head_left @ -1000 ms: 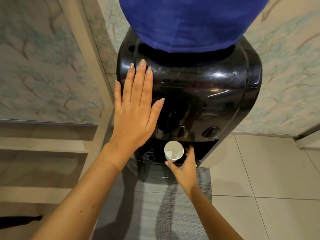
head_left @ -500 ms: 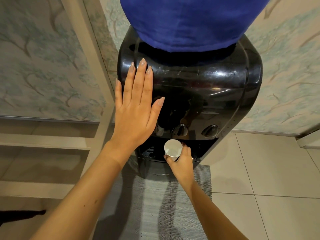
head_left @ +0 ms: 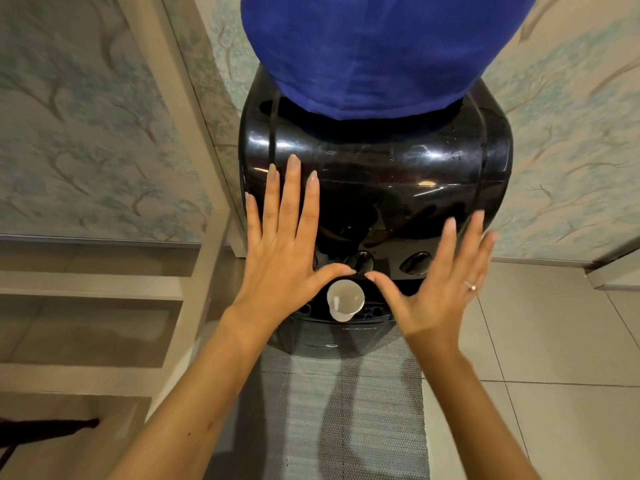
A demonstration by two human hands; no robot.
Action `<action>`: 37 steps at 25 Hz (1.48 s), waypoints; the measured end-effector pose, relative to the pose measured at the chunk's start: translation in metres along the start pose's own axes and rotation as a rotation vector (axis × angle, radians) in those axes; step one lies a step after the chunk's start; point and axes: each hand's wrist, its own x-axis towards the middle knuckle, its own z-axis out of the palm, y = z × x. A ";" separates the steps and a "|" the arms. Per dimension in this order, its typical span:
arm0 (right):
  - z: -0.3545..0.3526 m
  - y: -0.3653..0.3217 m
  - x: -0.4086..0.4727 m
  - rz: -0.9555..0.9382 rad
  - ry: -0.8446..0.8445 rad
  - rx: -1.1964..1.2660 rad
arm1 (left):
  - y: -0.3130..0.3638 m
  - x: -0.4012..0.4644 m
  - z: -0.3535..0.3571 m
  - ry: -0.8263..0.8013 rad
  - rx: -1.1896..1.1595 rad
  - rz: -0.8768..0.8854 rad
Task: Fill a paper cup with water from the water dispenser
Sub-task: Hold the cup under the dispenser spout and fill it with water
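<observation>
A white paper cup stands on the drip tray of the black water dispenser, below the taps. No hand touches the cup. My left hand is flat and spread in front of the dispenser's left front. My right hand is raised to the right of the cup, fingers apart and blurred, with a ring on one finger. The two thumb tips nearly meet just above the cup. Whether the cup holds water I cannot tell.
A blue cloth cover wraps the bottle on top of the dispenser. A grey woven mat lies on the tiled floor in front. Beige shelving stands at the left, and patterned wallpaper covers the walls.
My right hand let go of the cup and rose up to the right, fingers spread. The cup now stands alone on the drip tray. My left hand dropped lower.
</observation>
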 end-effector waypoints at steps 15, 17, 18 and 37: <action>0.022 0.014 0.024 -0.181 0.006 -0.134 | 0.013 0.000 0.029 0.098 0.035 -0.103; 0.025 0.016 0.025 -0.209 0.037 -0.145 | 0.013 0.000 0.032 0.110 0.051 -0.104; 0.026 0.017 0.024 -0.214 0.045 -0.146 | 0.013 0.001 0.032 0.113 0.055 -0.103; 0.027 0.018 0.024 -0.191 0.043 -0.122 | 0.013 0.001 0.034 0.122 0.102 -0.112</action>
